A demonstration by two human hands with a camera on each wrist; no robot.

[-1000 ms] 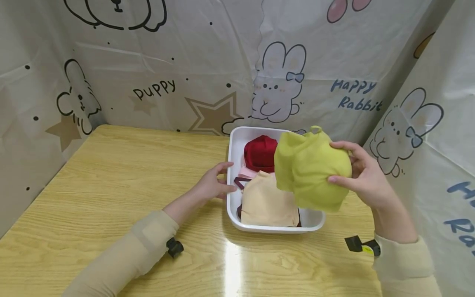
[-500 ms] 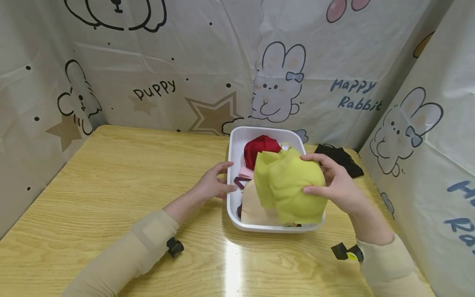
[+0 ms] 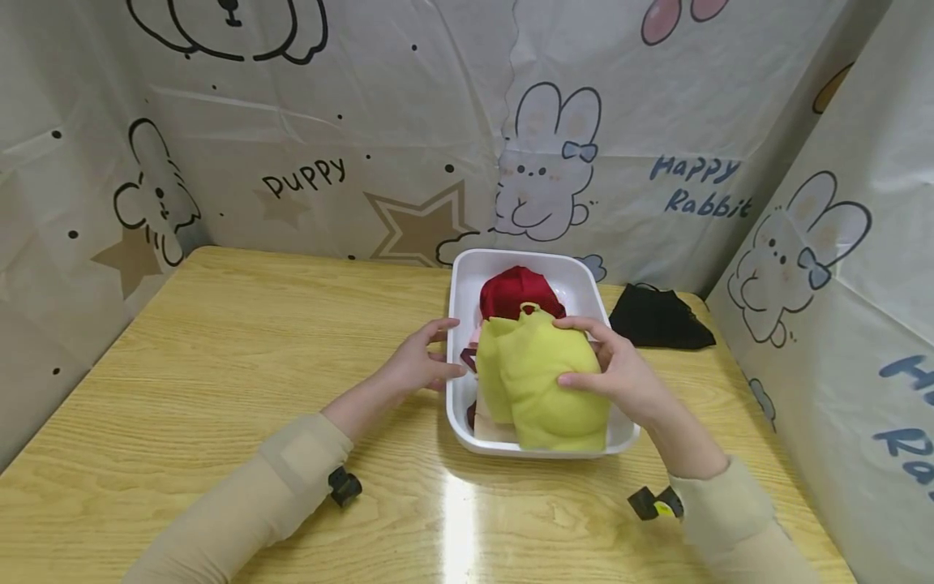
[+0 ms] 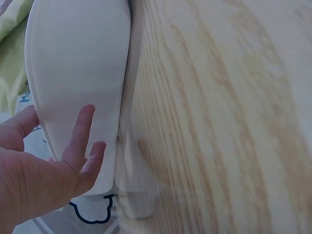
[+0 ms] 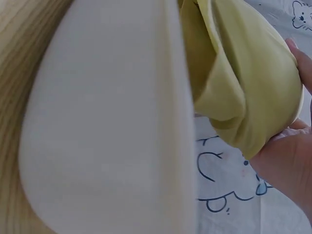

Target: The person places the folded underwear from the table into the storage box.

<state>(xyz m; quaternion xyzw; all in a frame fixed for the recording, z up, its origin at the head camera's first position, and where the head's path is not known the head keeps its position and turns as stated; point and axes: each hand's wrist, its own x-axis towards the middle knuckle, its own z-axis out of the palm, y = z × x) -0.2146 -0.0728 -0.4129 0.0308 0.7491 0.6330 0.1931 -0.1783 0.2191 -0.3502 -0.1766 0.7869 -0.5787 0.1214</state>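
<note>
A folded yellow-green bra [image 3: 547, 381] with a moulded cup and a small strap loop is over the white tray [image 3: 620, 438]. My right hand [image 3: 616, 369] holds its right side, thumb toward the front and fingers toward the back. Underneath it, part of a beige folded piece [image 3: 494, 428] shows in the tray. A dark red satiny piece [image 3: 520, 292] lies at the tray's far end. At the tray's left wall is my left hand [image 3: 419, 357], fingers spread and fairly straight. In the left wrist view its fingers [image 4: 80, 139] lie along the outer wall.
A black folded garment [image 3: 660, 318] lies on the wooden table [image 3: 292, 324] to the right of the tray. Printed cloth [image 3: 409, 122] hangs behind the table and along both sides. A bit of pink fabric and a maroon strap [image 3: 469, 357] show at the tray's left.
My right hand has carried the yellow-green bra left and down over the tray, covering most of the beige piece. The black garment has come into view. My left hand has stayed in place.
</note>
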